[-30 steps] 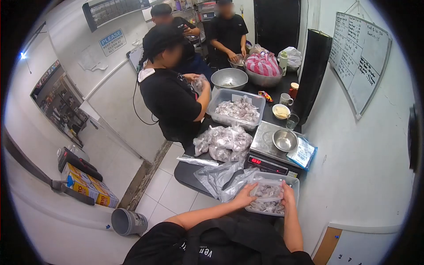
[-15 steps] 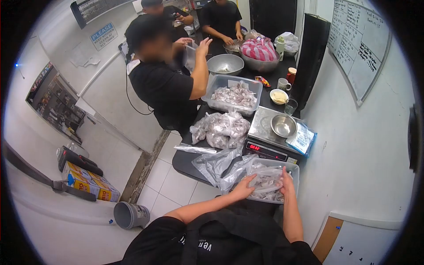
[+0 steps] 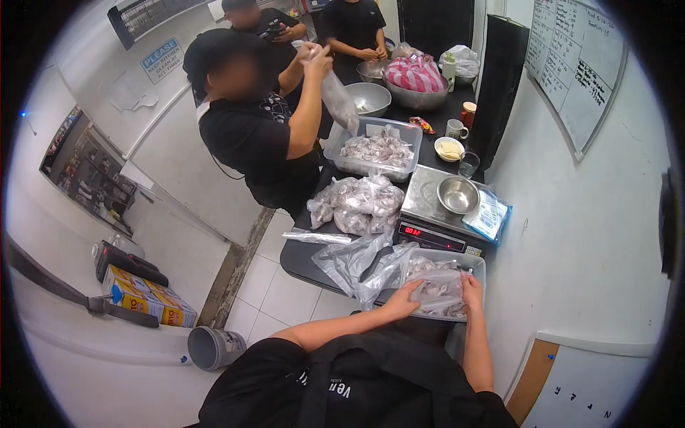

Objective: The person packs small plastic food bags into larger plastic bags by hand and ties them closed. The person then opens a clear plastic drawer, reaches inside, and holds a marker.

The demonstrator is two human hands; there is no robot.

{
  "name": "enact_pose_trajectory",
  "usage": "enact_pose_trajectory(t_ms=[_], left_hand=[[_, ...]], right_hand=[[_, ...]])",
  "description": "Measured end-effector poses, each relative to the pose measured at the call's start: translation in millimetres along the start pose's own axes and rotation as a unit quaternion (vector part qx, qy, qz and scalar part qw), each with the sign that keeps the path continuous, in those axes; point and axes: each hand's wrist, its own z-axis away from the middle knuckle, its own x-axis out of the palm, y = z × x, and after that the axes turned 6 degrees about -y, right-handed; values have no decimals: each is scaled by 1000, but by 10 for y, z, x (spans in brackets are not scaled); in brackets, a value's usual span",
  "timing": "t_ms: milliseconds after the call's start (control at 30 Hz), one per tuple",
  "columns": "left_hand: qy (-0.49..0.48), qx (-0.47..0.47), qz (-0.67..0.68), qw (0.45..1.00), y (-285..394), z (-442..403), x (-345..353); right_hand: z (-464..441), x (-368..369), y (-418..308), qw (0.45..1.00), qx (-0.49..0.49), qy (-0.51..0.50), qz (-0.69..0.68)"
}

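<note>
A clear plastic bag (image 3: pixel 439 284) is stretched between my two hands, just above the near clear plastic tub (image 3: pixel 481 265). My left hand (image 3: pixel 403 301) pinches the bag's left edge, and my right hand (image 3: pixel 472 294) grips its right edge. Pale greyish-pink raw pieces (image 3: pixel 428 264) lie in the tub under and behind the bag; whether any are inside the bag, I cannot tell. Loose clear plastic bags (image 3: pixel 349 267) lie on the table left of the tub. Behind the tub stands a digital scale (image 3: pixel 421 189) carrying a steel bowl (image 3: pixel 458 195).
Filled bags (image 3: pixel 357 203) are heaped left of the scale. Farther back is another tub (image 3: pixel 417 139) of raw pieces. A co-worker (image 3: pixel 250 135) at the left holds a filled bag (image 3: pixel 339 100) over it. A wall (image 3: pixel 571 235) runs along the right; a grey bucket (image 3: pixel 214 348) is on the floor.
My hands have shifted slightly and the bag now spreads flatter between them. The co-worker, who held up a bag that looked unfilled, now holds a filled one by its top.
</note>
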Motion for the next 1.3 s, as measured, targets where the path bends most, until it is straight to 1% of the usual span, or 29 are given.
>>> enact_pose_trajectory(t_ms=[67, 133, 200, 233, 300, 400, 467, 500, 567, 600, 633, 667, 700, 733, 800, 867, 900, 933, 967, 1000, 1033, 1067, 1100, 1133, 1167, 1200, 1233, 1267, 1300], left_hand=[[-1, -14, 9, 1000, 21, -1, 1], [29, -2, -4, 1000, 17, -10, 21], [30, 5, -2, 1000, 59, -5, 10], [32, 13, -1, 999, 76, -4, -2], [29, 6, 3, 1000, 126, -4, -30], [27, -8, 10, 1000, 143, -54, -74], [28, -19, 12, 999, 84, -108, -96], [42, -3, 10, 999, 26, -139, -98], [61, 16, -6, 998, -3, -163, -91], [64, 19, -18, 998, 73, -183, -152], [64, 16, -17, 998, 169, -191, -219], [64, 14, -16, 998, 282, -190, -297], [64, 12, 11, 998, 401, -162, -349], [68, 14, 35, 997, 482, -163, -394], [91, 96, -4, 991, 485, -163, -382], [72, 74, -5, 995, 500, -162, -364], [64, 52, -13, 997, 489, -159, -357], [59, 52, -11, 997, 403, -176, -341], [40, 41, -52, 997, 253, -205, -311], [23, 30, -93, 995, 222, -222, -309], [20, 29, -92, 995, 193, -231, -303], [0, -2, -65, 998, 261, -225, -323], [-21, -32, -39, 998, 295, -222, -334], [-24, -33, -39, 998, 261, -232, -323], [-6, -4, -56, 998, 213, -248, -303], [12, 27, -73, 997, 207, -264, -290], [11, 29, -71, 997, 206, -263, -273], [-3, 3, -42, 999, 240, -252, -264], [-15, -25, -13, 999, 267, -250, -260]], right_hand=[[10, 7, -6, 1000, 10, 8, 9], [15, 9, -1, 1000, 20, 15, 17], [10, 7, 79, 997, -23, 38, 61], [-2, -5, 112, 997, -21, 39, 60], [-4, -36, 143, 993, -6, 45, 109], [-14, -21, 110, 991, -24, 44, 124], [1, 21, -10, 994, -4, 36, 107], [-9, 75, -85, 996, 12, 30, 87], [-110, 159, -68, 992, -29, 86, 82], [-194, 57, -10, 988, -49, 48, 137], [-127, 109, -140, 987, -90, 56, 117], [-68, 128, -267, 986, -93, 59, 124], [76, 231, -512, 994, -76, 63, 52], [19, 195, -448, 995, -88, 51, 25], [81, 203, -493, 995, -75, 61, 5], [132, 179, -488, 998, -61, 20, 10], [114, 127, -374, 998, -56, 26, 12], [74, 104, -227, 990, -95, 28, 99], [50, 84, -127, 973, -133, 27, 185], [176, 137, -306, 973, -130, 29, 186], [323, 187, -489, 941, -194, 77, 268], [447, 267, -672, 895, -254, 123, 346], [471, 307, -723, 896, -250, 124, 346], [478, 334, -759, 900, -270, 49, 338], [493, 372, -807, 899, -289, -26, 328], [548, 508, -897, 899, -287, -23, 329], [614, 699, -979, 864, -362, 44, 347], [669, 810, -1072, 818, -434, 108, 362], [713, 832, -1167, 816, -436, 107, 364]])
